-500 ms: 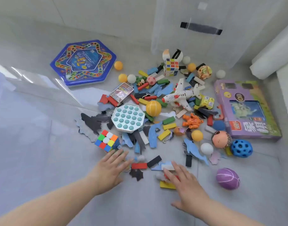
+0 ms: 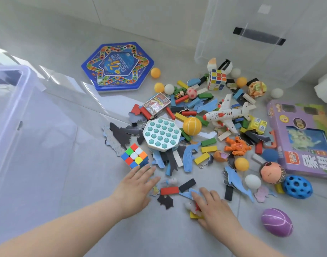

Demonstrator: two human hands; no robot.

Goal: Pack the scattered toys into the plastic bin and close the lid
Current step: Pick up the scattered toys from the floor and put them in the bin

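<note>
- Left hand (image 2: pixel 135 190): fingers spread and flat, tips just beside colour cube (image 2: pixel 134 155).
- Right hand (image 2: pixel 214 210): fingers straight, resting on yellow block (image 2: pixel 195 215).
- Plastic bin (image 2: pixel 29 136): far left, apart from scattered toys (image 2: pixel 192 125).

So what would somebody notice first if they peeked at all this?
The big jumble of bright toys spread over the grey floor, with the white plastic toy airplane near its middle and the teal-and-white octagonal bubble popper left of it. The blue hexagonal game board lies apart at the upper left, and the purple cardboard toy box sits at the right edge. The left hand and right hand are at the pile's near edge.
</note>
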